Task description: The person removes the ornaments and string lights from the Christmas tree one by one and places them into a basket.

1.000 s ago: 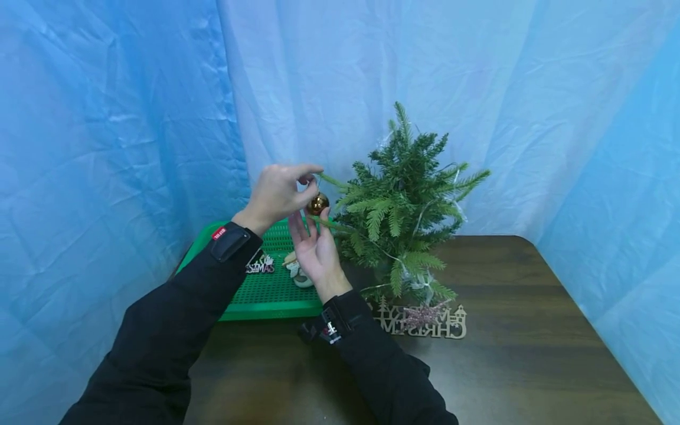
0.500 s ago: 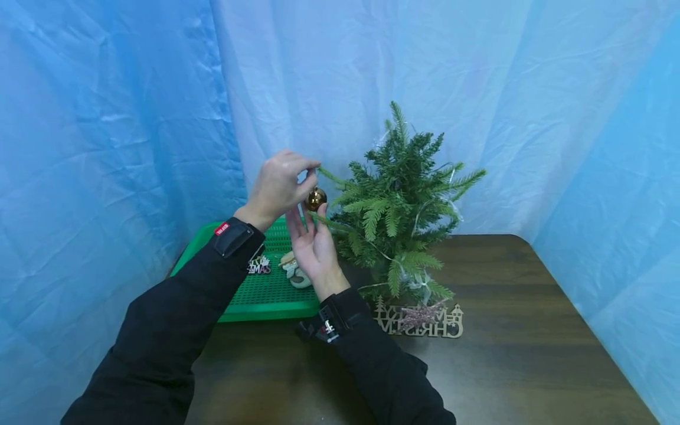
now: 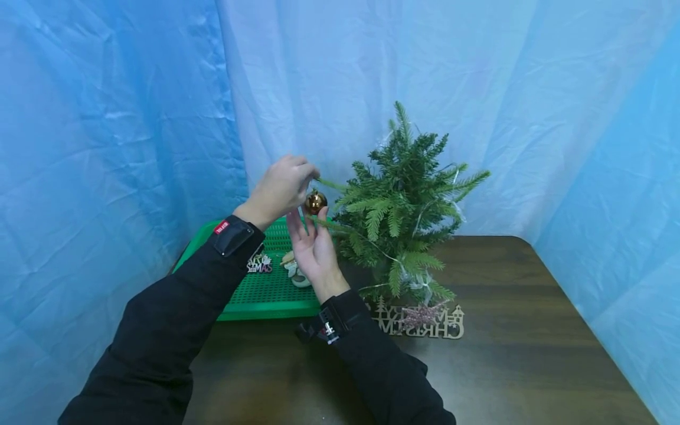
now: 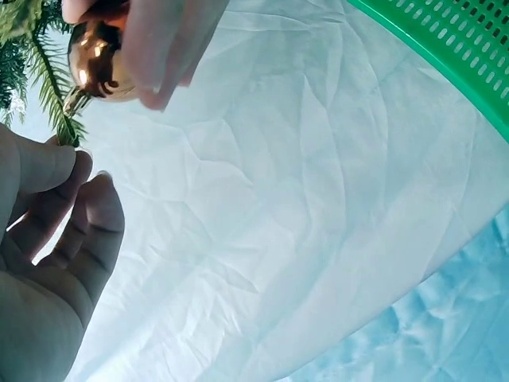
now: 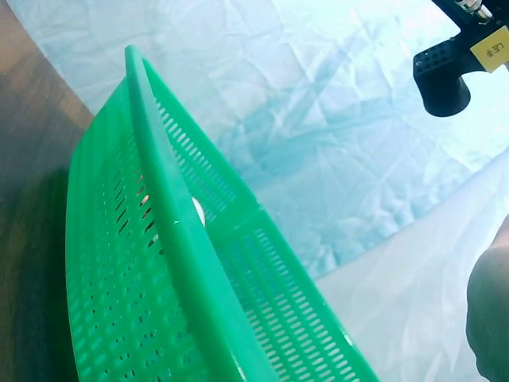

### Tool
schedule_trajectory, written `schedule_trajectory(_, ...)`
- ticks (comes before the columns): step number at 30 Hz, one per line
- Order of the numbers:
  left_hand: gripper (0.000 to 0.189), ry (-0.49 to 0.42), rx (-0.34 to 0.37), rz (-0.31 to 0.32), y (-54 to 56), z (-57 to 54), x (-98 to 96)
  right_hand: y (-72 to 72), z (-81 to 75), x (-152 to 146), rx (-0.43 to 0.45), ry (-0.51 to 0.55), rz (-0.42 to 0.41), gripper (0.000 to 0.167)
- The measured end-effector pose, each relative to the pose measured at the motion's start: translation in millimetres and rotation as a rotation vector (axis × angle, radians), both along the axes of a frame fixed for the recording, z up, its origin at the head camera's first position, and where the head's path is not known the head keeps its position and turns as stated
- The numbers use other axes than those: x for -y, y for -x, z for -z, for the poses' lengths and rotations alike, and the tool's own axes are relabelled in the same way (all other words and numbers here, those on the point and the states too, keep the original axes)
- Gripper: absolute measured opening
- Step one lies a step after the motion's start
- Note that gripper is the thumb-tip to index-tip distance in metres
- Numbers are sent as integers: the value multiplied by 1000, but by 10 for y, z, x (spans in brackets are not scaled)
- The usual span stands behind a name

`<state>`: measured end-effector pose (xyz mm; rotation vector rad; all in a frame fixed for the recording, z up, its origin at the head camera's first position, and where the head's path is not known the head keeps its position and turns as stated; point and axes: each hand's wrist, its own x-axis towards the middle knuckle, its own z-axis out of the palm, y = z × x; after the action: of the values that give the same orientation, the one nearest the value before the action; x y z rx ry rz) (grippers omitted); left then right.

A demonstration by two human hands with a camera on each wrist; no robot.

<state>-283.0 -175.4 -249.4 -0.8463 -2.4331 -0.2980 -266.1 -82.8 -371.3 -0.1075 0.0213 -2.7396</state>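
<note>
In the head view my left hand [image 3: 281, 190] reaches to the end of a branch at the left side of a small artificial Christmas tree [image 3: 398, 206]. The left wrist view shows its thumb and finger pinching the green branch tip [image 4: 67, 131]. Just below it is a shiny gold Christmas ball [image 3: 316, 202], cap upward; its loop is too small to make out. My right hand [image 3: 314, 251], palm toward the head camera, holds the ball between thumb and fingers. Those fingers cover part of the ball in the left wrist view.
A green perforated basket [image 3: 271, 309] stands left of the tree, holding a lettered Christmas ornament [image 3: 260, 264] and a pale figure ornament [image 3: 296, 273]. A wooden Christmas sign [image 3: 451, 323] with pink tinsel lies before the tree. Blue cloth [image 3: 133, 118] surrounds the dark table [image 3: 510, 354].
My left hand has rolled over at the branch tip, so its thumb is now hidden in the head view. The right hand and the ball have stayed almost in place.
</note>
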Motion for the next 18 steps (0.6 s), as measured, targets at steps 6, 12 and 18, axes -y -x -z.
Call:
schedule_trajectory(6, 21, -41, 84, -12, -4, -26, 8, 3, 20, -4, -1, 7, 4, 65)
schedule_trajectory(12, 24, -260, 330, -28, -39, -41, 15, -16, 39, -5, 28, 6, 10, 62)
schedule_trajectory(18, 29, -505, 544, 90, 788, 504, 442, -24, 52, -8, 25, 9, 2, 61)
